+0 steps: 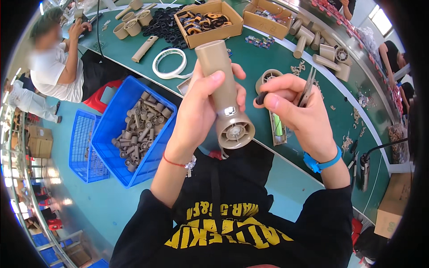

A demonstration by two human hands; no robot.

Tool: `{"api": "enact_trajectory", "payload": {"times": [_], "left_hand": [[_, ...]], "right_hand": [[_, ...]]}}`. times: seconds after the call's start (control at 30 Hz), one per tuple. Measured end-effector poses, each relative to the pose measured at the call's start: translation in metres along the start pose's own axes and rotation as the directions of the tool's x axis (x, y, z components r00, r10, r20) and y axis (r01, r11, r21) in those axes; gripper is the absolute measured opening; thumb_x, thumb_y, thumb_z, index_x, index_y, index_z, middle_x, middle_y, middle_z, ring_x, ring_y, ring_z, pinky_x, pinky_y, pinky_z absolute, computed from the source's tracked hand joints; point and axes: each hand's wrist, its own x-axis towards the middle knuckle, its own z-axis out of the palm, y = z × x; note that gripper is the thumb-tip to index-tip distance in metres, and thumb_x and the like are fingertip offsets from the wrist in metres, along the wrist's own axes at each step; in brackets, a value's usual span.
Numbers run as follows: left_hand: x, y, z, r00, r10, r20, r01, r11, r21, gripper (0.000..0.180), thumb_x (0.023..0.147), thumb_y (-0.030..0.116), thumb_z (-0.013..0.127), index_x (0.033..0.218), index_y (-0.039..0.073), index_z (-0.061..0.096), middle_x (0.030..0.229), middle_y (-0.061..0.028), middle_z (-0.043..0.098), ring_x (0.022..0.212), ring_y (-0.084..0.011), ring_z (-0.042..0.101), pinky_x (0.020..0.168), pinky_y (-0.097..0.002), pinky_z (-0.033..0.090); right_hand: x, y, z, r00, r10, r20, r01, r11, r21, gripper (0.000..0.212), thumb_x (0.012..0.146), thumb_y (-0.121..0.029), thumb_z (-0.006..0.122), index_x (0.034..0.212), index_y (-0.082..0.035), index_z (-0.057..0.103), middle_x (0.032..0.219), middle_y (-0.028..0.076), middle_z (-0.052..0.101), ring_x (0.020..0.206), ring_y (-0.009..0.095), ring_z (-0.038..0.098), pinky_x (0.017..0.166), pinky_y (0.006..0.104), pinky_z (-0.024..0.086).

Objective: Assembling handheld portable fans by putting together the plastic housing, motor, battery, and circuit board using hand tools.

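Observation:
My left hand is wrapped round a tan plastic tube housing, held tilted above the table edge. The housing has a small silvery square patch on its neck and a round, ribbed end facing me. Between thumb and fingertip, my right hand pinches a small black piece, just right of the housing. Tweezers are also held in that hand, points up. Partly hidden beneath it lies another tan housing with a green cylinder inside.
A blue bin of tan parts stands at left. On the green table are a white tape roll, a carton of black and orange rings, black rings and tan housings. A person sits at far left.

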Motion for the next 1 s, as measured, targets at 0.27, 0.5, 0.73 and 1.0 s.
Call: {"api": "enact_trajectory", "payload": {"times": [0.27,0.5,0.73,1.0], "left_hand": [[0.000,-0.008,0.002,0.999,-0.015,0.041,0.016,0.999,-0.031,0.044,0.101,0.035,0.047,0.131,0.005,0.035,0.107,-0.0118,0.053,0.082,-0.0201,0.060,0.070,-0.0343,0.053],[0.014,-0.021,-0.002,0.999,0.018,0.035,-0.021,0.996,0.087,0.043,0.103,0.033,0.042,0.135,0.004,0.039,0.108,-0.0109,0.055,0.092,-0.0158,0.059,0.078,-0.0305,0.051],[0.024,-0.041,-0.017,1.000,0.024,0.017,-0.026,0.987,0.160,0.042,0.101,0.037,0.050,0.130,0.008,0.040,0.099,-0.0076,0.059,0.090,-0.0129,0.061,0.076,-0.0266,0.052],[0.019,-0.050,-0.012,0.998,0.058,-0.014,-0.052,0.964,0.259,0.053,0.101,0.046,0.045,0.135,0.007,0.036,0.094,-0.0052,0.055,0.085,-0.0104,0.055,0.074,-0.0245,0.047]], "right_hand": [[0.001,0.000,-0.009,0.977,0.212,0.035,-0.214,0.969,0.125,0.021,0.091,-0.020,0.065,0.108,-0.009,0.060,0.091,0.004,0.072,0.048,-0.003,0.027,0.044,0.0167,0.019],[0.009,0.009,-0.010,0.986,0.158,0.055,-0.160,0.986,0.036,0.023,0.090,-0.014,0.065,0.111,-0.006,0.064,0.094,0.003,0.070,0.050,-0.002,0.031,0.046,0.0164,0.023],[0.020,0.029,-0.010,0.997,-0.075,0.017,0.076,0.911,-0.405,0.012,0.084,-0.006,0.072,0.096,-0.004,0.071,0.079,-0.006,0.059,0.057,0.000,0.031,0.052,0.0199,0.023],[0.018,0.032,-0.004,0.997,-0.076,0.017,0.073,0.834,-0.546,0.013,0.079,-0.007,0.076,0.092,-0.005,0.074,0.069,-0.007,0.056,0.057,0.000,0.031,0.050,0.0213,0.021]]}}
